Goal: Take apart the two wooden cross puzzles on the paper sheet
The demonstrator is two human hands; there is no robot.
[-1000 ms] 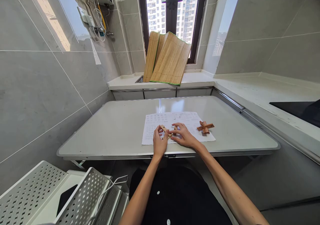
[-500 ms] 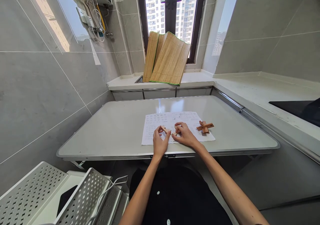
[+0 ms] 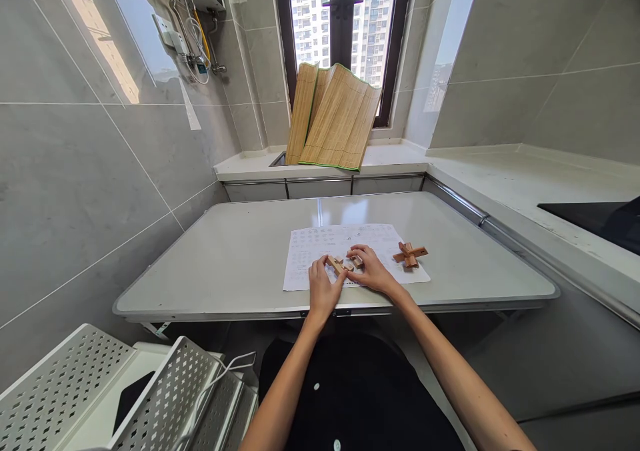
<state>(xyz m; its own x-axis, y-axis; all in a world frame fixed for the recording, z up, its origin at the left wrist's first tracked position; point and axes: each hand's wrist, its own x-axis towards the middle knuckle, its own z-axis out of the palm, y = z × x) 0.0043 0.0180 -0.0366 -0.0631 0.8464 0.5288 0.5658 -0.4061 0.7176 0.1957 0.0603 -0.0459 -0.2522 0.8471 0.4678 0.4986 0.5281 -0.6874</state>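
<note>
My left hand (image 3: 323,285) and my right hand (image 3: 373,272) meet over a printed paper sheet (image 3: 320,244) on a grey folding table (image 3: 235,257). Between their fingertips are small wooden puzzle pieces (image 3: 343,264), crossed together, and both hands grip them just above the sheet. A second wooden puzzle (image 3: 410,254), fully crossed, lies on the sheet's right part, a hand's width from my right hand.
A rolled bamboo mat (image 3: 335,117) leans against the window at the back. A white counter (image 3: 525,184) with a black hob (image 3: 595,221) runs along the right. A white perforated metal rack (image 3: 125,397) with a cable stands at the lower left.
My hands have drawn closer together and sunk toward the sheet. The wooden pieces between them have turned and now sit lower and more closed up.
</note>
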